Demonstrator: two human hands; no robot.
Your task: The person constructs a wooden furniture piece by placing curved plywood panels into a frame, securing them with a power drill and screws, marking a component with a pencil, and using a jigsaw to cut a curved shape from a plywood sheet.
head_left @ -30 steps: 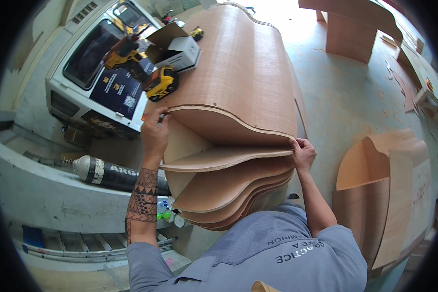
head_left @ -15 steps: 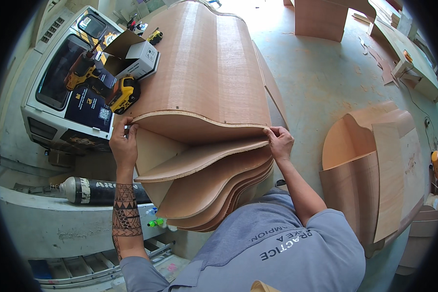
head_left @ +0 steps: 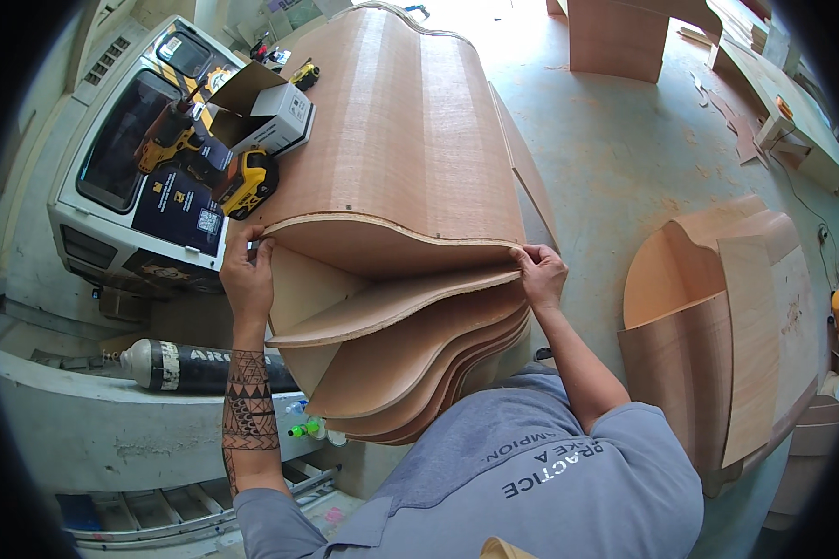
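A large wavy plywood panel (head_left: 391, 140) stretches away from me, its near edge bowed up on the left and dipping to the right. My left hand (head_left: 248, 279) pinches the left corner of that edge between thumb and fingers. At the right end, my right hand (head_left: 543, 270) grips the same edge. Beneath it, a thinner curved plywood rib (head_left: 382, 315) juts toward me, with several similar ribs (head_left: 419, 363) layered lower down. On the panel's left side lie a yellow-and-black cordless drill (head_left: 249, 182) and an open cardboard box (head_left: 284, 119).
A white van-shaped cabinet (head_left: 103, 219) stands at left, above a dark gas cylinder (head_left: 205, 363) lying on a ledge. A ladder (head_left: 186, 508) lies lower left. To the right, another curved plywood form (head_left: 680, 345) rests on the floor. Wood offcuts (head_left: 741, 130) and a cable (head_left: 802, 200) lie beyond.
The view has shifted slightly, so things sit a little farther right and lower in the picture. Both hands keep their hold on the panel's edge.
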